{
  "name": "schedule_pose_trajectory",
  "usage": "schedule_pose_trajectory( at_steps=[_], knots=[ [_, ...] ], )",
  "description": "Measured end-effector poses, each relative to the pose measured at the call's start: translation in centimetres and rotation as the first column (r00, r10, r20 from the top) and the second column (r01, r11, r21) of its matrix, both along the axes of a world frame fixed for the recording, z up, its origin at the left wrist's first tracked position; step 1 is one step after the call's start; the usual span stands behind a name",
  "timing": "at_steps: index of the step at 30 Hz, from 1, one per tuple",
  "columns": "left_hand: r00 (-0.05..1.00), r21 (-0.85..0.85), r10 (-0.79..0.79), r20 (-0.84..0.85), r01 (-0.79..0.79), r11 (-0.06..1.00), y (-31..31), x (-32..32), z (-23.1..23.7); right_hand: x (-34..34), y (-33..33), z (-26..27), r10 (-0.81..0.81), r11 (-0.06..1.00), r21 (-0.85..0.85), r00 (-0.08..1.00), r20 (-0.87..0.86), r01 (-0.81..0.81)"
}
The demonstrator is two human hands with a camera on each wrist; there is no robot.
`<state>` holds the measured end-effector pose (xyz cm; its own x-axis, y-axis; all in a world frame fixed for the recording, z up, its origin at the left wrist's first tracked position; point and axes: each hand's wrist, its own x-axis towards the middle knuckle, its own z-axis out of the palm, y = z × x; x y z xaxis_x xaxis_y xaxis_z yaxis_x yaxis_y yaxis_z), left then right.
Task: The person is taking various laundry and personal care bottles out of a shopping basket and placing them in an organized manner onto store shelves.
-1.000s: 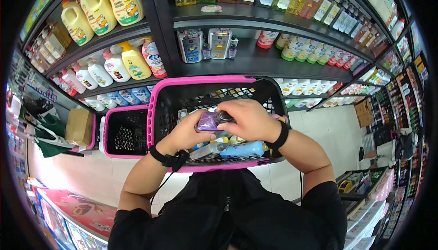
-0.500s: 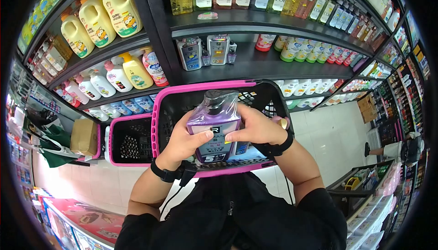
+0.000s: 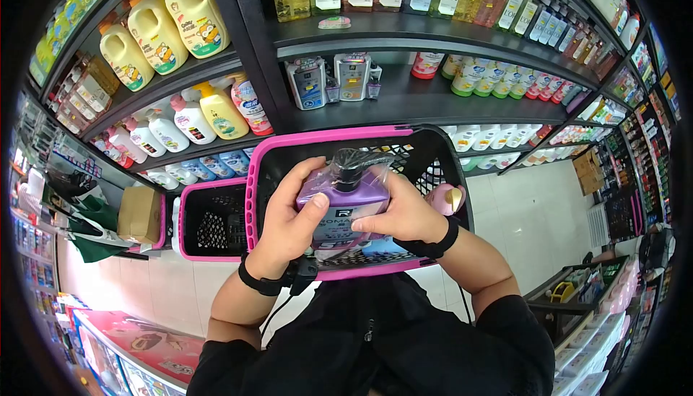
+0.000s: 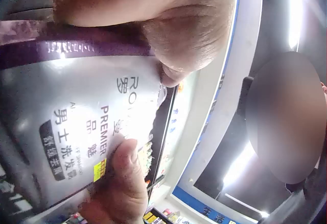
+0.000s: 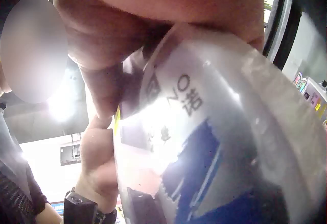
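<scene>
Two sets of fingers (image 3: 313, 210), gripping opposite sides, purple pump bottle (image 3: 345, 212) between them.

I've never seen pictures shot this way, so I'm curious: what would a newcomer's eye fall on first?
Probably the purple pump bottle in clear wrap, near the middle of the head view, gripped between the left hand and right hand. Just beyond it, the bright pink rim of a black basket stands out, then the large pale-yellow jugs at upper left.
</scene>
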<state>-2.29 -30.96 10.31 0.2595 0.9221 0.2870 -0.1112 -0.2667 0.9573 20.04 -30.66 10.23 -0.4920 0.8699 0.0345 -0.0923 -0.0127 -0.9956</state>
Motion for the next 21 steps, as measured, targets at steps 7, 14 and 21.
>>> schedule_pose_trajectory(
  at_steps=[7,14,21],
  knots=[
    [0.992,0.051,0.123,0.010,-0.124,0.991,0.4,0.5,0.2,0.6,0.3,-0.7,-0.047,0.972,0.236,0.978,0.204,-0.003],
    [0.985,0.081,0.167,0.043,-0.170,0.982,1.4,0.6,-0.9,1.2,0.8,-1.2,-0.032,0.986,0.166,0.980,0.197,-0.001],
    [0.943,-0.239,0.302,0.141,-0.263,0.935,2.7,-1.3,-5.9,3.0,6.8,-0.2,-0.086,0.969,0.246,0.959,0.271,0.017]
  ],
)
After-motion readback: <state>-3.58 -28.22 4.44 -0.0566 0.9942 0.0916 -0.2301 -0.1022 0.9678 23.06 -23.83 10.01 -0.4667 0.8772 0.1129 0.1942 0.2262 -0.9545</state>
